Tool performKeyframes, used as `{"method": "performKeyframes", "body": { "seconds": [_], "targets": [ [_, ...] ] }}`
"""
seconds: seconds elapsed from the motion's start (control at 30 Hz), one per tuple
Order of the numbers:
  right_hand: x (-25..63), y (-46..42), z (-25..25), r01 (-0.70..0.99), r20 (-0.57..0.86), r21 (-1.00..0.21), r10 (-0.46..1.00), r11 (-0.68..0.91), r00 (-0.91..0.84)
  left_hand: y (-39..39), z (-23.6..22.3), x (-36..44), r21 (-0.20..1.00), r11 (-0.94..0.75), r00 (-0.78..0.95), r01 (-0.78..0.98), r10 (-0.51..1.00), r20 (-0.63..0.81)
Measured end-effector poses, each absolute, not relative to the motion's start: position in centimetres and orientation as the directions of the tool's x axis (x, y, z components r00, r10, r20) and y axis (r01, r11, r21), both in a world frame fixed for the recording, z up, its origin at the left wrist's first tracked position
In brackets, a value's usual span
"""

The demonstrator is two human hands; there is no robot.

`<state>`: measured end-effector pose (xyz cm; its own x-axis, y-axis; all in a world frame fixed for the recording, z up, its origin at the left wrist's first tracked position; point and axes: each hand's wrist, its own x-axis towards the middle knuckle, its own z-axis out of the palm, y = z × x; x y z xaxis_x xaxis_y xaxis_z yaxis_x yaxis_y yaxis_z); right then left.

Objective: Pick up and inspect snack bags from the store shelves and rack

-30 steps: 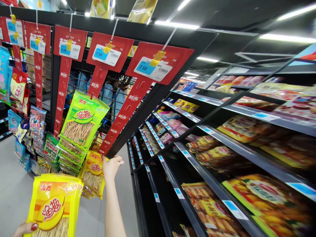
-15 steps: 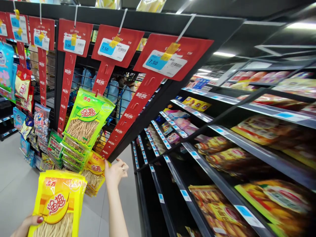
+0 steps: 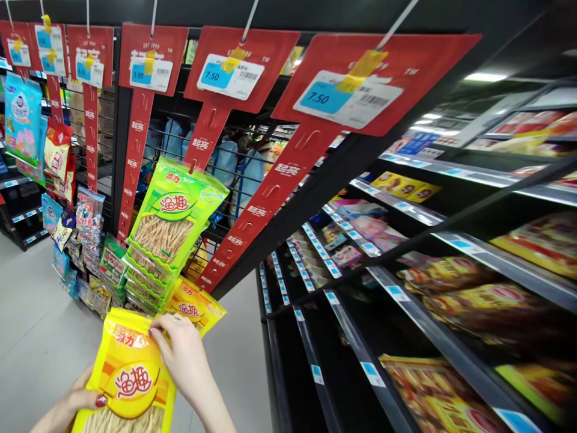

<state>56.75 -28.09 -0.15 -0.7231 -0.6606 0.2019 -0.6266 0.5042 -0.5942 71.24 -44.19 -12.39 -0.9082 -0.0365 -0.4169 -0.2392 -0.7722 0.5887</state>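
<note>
My left hand [image 3: 74, 402] grips a stack of yellow snack packets [image 3: 128, 376] from below at the bottom left, thumb on the front. My right hand [image 3: 180, 349] lies over the top right corner of that stack, fingers pinching its upper edge. Just above hang more yellow packets [image 3: 195, 304] on the lowest clips of a red hanging strip [image 3: 265, 201]. Green packets [image 3: 174, 213] of the same snack hang on the red strip to its left.
Several red strips with blue price tags hang from the black rack top. Small snack bags [image 3: 88, 222] hang further left. Black shelves [image 3: 406, 252] with packaged foods run along the right. Grey floor [image 3: 31, 337] lies at lower left.
My right hand has left the hanging yellow packets and come down onto the top of the stack in my left hand. The view has moved closer to the rack.
</note>
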Motion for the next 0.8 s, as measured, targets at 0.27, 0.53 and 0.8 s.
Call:
{"method": "performKeyframes", "body": {
  "seconds": [0.27,0.53,0.8],
  "targets": [
    [58.2,-27.9,-1.0,-0.346,0.051,-0.75,-0.473,0.563,-0.879,-43.9,-10.4,71.4,0.586,-0.781,-0.922,-0.216,-0.035,-0.386],
    [59.0,-28.1,-1.1,-0.294,0.008,-0.763,-0.446,0.575,-0.895,-43.8,-10.0,71.1,0.577,-0.788,-0.962,-0.217,0.072,-0.264],
    [60.1,-27.7,0.0,-0.38,0.145,-0.737,-0.419,0.559,-0.896,-44.1,-9.9,71.3,0.589,-0.783,-0.964,-0.202,0.052,-0.262]
  ]
}}
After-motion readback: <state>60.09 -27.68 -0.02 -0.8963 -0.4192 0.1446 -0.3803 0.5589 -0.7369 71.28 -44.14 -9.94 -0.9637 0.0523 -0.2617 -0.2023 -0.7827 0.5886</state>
